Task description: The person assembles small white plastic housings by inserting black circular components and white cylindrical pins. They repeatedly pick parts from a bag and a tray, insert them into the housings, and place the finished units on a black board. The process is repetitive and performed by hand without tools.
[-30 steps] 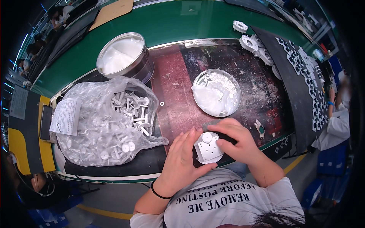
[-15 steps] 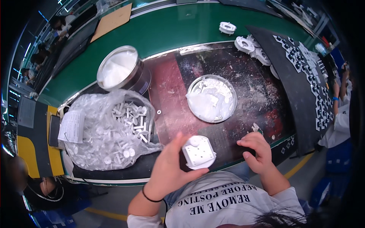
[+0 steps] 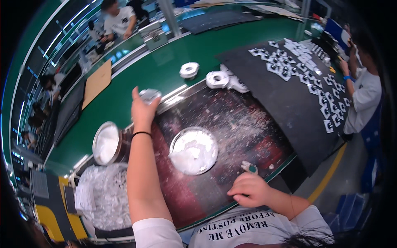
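Note:
My left hand [image 3: 144, 112], its arm stretched far forward, is closed around a white plastic part [image 3: 149, 96] above the green surface beyond the work mat. The part's underside and its contact with the surface are hidden. Low on the right, my right hand [image 3: 251, 191] is held near the table's front edge with its fingers curled in and nothing seen in them. Just beyond its knuckles lies a small whitish and green scrap [image 3: 249, 167]. Between my hands, a round shallow dish [image 3: 202, 136] holds white paste under crumpled film.
Left of my forearm stand a metal tin of white paste [image 3: 106, 144] and a clear bag of white plastic pieces [image 3: 109, 194]. Round white parts [image 3: 189, 70] sit at the far edge. A black board [image 3: 269, 97] carries rows of small parts. A co-worker [image 3: 366, 91] stands at the right.
My left hand has carried the white part from near my body far forward over the green surface. My right hand has shifted left and lower, its fingers more curled. The view has turned.

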Demonstrator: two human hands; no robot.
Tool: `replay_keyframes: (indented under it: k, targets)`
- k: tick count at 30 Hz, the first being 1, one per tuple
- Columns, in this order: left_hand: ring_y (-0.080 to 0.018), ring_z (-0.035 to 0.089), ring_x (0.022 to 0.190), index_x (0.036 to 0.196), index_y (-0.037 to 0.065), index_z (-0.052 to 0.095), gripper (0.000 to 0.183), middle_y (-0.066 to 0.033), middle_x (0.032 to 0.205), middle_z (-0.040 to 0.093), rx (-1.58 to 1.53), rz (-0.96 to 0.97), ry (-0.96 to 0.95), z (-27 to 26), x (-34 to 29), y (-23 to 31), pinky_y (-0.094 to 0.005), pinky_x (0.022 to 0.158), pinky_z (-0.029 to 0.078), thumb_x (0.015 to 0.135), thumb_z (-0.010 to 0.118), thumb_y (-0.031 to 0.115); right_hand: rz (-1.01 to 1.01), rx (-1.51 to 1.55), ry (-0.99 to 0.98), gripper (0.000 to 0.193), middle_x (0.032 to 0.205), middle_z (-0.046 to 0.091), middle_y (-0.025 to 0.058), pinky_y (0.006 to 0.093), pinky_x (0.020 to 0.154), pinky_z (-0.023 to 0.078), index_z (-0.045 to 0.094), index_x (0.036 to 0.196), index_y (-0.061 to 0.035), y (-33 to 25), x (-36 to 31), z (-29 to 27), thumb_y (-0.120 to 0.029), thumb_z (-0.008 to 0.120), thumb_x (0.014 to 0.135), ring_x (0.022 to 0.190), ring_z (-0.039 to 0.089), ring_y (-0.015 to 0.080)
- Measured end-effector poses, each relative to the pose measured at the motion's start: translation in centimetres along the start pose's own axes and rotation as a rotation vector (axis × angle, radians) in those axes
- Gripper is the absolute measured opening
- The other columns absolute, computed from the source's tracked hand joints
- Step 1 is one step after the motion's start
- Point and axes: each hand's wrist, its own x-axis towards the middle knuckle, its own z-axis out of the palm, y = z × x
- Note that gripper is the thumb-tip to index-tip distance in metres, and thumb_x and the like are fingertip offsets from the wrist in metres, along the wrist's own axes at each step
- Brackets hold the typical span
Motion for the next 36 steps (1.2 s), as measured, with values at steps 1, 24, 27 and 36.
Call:
replay_keyframes:
  k: [1,24,27,36]
  targets:
    - [-0.0367,0.062,0.097,0.135,-0.001,0.03,0.089,-0.0269,0.108,0.061,-0.042,-0.008,0.029,0.3,0.6,-0.9,-0.0383,0.083,0.048,0.067,0.079,0.029,-0.027,-0.016,-0.011,0.017,0.081,0.064,0.0072,0.0353,0.071,0.048,0.066,0.092,-0.005,-0.2,0.0,-0.1,-0.008,0.066,0.075,0.078,0.06,0.0254]
    - [-0.0365,0.051,0.11,0.126,0.007,0.049,0.045,-0.0166,0.116,0.056,0.435,0.395,-0.327,8.0,4.3,5.6,-0.0441,0.09,0.044,0.082,0.058,0.009,-0.12,0.133,0.144,0.011,0.084,0.06,0.008,0.038,0.075,0.045,0.062,0.093,-0.0035,0.9,-1.5,0.6,-0.008,0.059,0.084,0.084,0.056,0.0275]
    - [-0.0364,0.056,0.101,0.126,0.006,0.049,0.043,-0.018,0.11,0.058,0.38,0.413,-0.288,5.8,3.8,6.2,-0.0452,0.086,0.045,0.084,0.056,0.009,-0.123,0.125,0.142,0.011,0.082,0.059,0.0085,0.0375,0.074,0.045,0.062,0.092,-0.0036,0.9,-1.5,0.4,-0.009,0.06,0.083,0.082,0.055,0.0276]
    - [-0.0373,0.057,0.101,0.122,0.002,0.05,0.036,-0.0213,0.11,0.06,0.05,0.486,-0.575,-11.3,-9.5,10.2,-0.0402,0.088,0.045,0.088,0.054,0.014,-0.12,0.061,0.157,0.012,0.082,0.063,0.0067,0.0369,0.07,0.047,0.065,0.09,-0.0052,0.5,-1.5,0.5,-0.008,0.065,0.078,0.076,0.058,0.0261]
